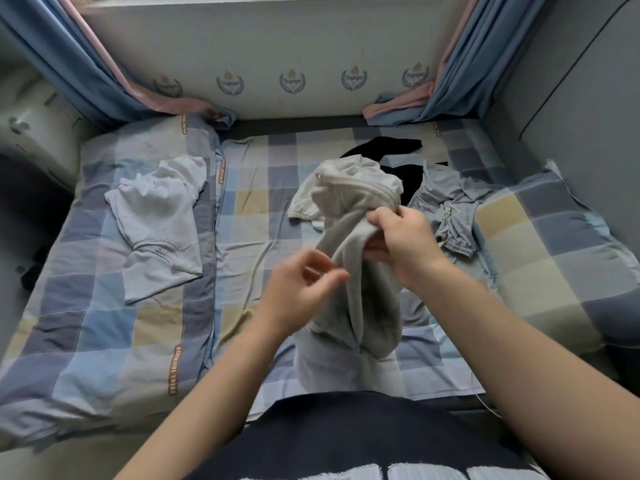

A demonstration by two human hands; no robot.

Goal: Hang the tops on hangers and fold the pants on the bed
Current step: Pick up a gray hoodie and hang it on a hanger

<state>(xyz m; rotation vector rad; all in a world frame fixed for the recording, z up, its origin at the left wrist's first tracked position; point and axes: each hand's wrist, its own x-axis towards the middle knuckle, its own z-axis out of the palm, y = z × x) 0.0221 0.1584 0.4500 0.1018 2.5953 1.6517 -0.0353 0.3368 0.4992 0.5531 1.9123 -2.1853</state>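
Four clothes lie here, none folded or hung yet. The fingers of my right hand (401, 244) squeeze the soft grey cotton pants (360, 299) in the middle of the checked blue bed (249, 202); my blurry left hand (304, 282), I cannot tell. Flat room shows at ten o'clock; the bed's edge is at six.

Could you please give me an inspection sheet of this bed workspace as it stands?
Surface: checked blue-and-beige bed sheet, wrinkled.
Job's things: grey soft-fabric garment held up mid-bed; pale blue T-shirt lying at left; blue-grey drawstring pants crumpled at right; black garment behind them; no hangers seen.
Clutter: nothing seen.
Hands: right hand grips the grey garment; left hand beside it, blurred, grasp unclear.
Cables: thin white cord at the bed's near right edge.
Surroundings: blue-and-pink curtains at both back corners; checked pillow at right.
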